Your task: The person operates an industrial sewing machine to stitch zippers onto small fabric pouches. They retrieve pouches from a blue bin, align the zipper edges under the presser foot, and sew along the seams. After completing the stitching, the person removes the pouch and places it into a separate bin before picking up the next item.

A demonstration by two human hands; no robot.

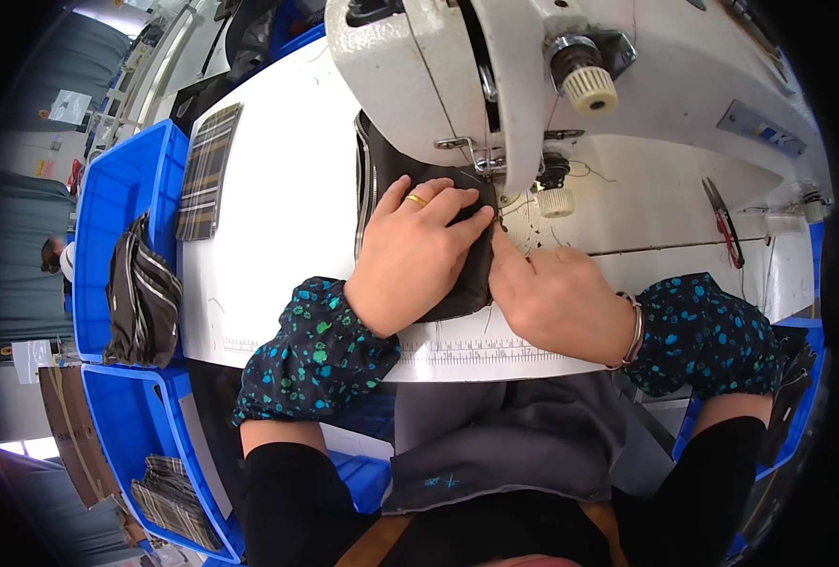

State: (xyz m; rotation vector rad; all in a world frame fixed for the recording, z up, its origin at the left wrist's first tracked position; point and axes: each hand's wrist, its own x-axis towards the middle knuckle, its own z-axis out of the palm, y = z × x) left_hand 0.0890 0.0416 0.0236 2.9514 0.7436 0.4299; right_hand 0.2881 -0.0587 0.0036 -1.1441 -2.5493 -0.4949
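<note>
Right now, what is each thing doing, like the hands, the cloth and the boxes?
left hand: flat, pressing on the dark fabric piece
right hand: resting at the fabric's edge, finger pointing at the needle
dark fabric piece: lying under the sewing machine head
sewing machine: head over the fabric
upper blue bin: holds folded striped cloth
plaid piece: lying flat

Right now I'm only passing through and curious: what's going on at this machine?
A person sits at a white sewing machine, working a dark fabric piece under the needle area. The left hand lies flat on the fabric, pressing it to the white table. The right hand rests at the fabric's right edge, fingers pointing toward the needle. Blue bins with striped fabric stand at the left.
</note>
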